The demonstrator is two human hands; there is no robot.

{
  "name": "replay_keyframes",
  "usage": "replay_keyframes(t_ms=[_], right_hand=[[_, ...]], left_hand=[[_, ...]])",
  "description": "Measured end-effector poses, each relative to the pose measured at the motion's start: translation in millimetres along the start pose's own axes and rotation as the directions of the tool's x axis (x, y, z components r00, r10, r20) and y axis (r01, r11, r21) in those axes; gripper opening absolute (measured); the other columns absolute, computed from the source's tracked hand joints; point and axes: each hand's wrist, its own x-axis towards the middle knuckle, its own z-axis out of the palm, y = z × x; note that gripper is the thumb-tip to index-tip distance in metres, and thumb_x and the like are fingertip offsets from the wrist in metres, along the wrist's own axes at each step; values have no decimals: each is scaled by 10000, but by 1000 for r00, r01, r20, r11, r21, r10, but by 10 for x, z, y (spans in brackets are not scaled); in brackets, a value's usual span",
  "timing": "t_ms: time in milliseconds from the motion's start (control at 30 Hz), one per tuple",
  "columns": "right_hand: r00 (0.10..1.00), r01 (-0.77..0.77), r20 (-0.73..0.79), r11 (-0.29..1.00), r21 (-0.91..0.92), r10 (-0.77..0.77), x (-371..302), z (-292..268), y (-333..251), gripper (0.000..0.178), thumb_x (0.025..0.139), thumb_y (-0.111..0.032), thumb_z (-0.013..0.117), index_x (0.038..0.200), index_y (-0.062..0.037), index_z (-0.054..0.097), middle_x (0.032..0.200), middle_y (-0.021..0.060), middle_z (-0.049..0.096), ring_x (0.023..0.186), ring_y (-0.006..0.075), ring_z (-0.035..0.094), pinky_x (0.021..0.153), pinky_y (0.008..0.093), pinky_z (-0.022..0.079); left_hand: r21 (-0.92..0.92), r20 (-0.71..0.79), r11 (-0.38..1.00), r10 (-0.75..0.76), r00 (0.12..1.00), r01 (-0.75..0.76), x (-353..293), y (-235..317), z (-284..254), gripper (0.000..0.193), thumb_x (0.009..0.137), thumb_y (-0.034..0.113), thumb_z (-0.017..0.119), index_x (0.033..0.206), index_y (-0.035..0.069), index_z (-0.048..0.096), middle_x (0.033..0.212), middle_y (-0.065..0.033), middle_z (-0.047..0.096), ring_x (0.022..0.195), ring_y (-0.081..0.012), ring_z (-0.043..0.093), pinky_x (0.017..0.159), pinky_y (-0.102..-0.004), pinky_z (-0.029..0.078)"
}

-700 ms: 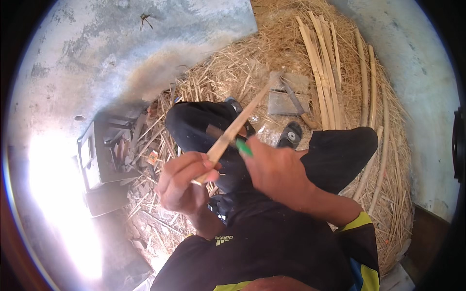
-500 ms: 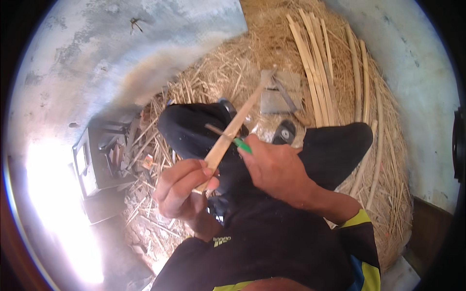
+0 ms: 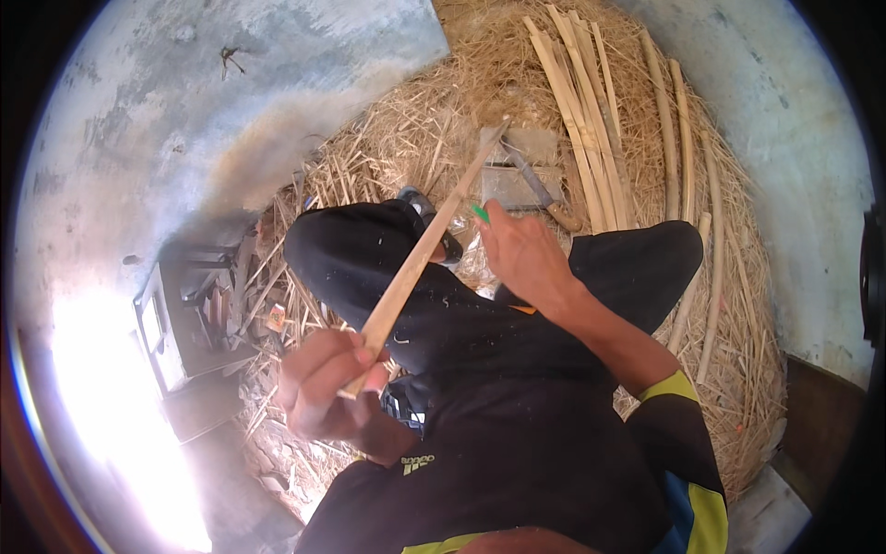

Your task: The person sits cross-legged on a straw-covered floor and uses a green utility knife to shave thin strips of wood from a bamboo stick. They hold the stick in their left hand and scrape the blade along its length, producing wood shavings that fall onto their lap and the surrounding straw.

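One strip in hand, others lying by

Straw-like litter [image 3: 406,152] covers much of the floor, suggesting plenty of cutting done here. Round poles [image 3: 666,138] lie along the floor's right edge, with a row of loose strips [image 3: 581,129] beside them toward its far edge; whether these are finished or waiting, I cannot tell. The held strip [image 3: 406,282] slants above the person's lap, its far end over a grey slab [image 3: 506,189] on which a knife [image 3: 531,175] rests. Its upper face looks smooth, so it seems at least partly worked; what is left on it is unclear. The left hand [image 3: 328,379] pinches its near end. The right hand [image 3: 531,249] is closed around a green handle [image 3: 480,213], near the strip; the blade cannot be made out.
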Motion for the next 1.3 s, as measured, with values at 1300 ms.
replay_keyframes(t_ms=[1300], right_hand=[[984, -172, -23, 931, -321, 174, 971, 822, 1608, 167, 836, -86, 500, 939, 35, 553, 797, 258, 645, 716, 397, 660, 594, 478, 537]], left_hand=[[122, -195, 965, -207, 959, 233, 85, 15, 93, 397, 922, 397, 575, 827, 12, 572, 755, -110, 522, 465, -140, 499, 388, -230, 354]])
